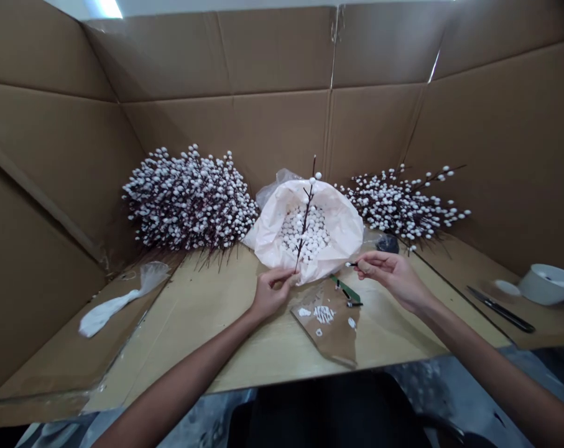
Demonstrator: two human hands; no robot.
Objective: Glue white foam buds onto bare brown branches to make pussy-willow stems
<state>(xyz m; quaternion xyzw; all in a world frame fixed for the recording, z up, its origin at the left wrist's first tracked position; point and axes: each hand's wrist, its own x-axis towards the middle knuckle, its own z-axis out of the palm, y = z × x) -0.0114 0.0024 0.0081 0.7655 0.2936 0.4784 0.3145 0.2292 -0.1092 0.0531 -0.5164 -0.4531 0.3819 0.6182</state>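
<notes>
My left hand point(273, 292) pinches the lower end of a thin dark artificial twig point(305, 218), which stands upright and carries a few white berries near its top. Behind that twig a pale bag point(347, 214), rolled open, holds many loose white berries point(316, 227). To the right, my right hand point(393, 277) is closed on a small dark stick with a white tip point(349, 265). Just below lies a piece of cardboard point(337, 342) with white glue-like smears, some small dark sticks point(355, 304) and a green strip point(349, 289) at its upper edge.
Bundles of white-berry twigs lie at the back left point(193, 199) and back right point(403, 202). A plastic bag of white stuff point(109, 311) rests at left. At right are a knife point(503, 310) and a white tape roll point(550, 284). Cardboard walls point(272, 56) surround the table.
</notes>
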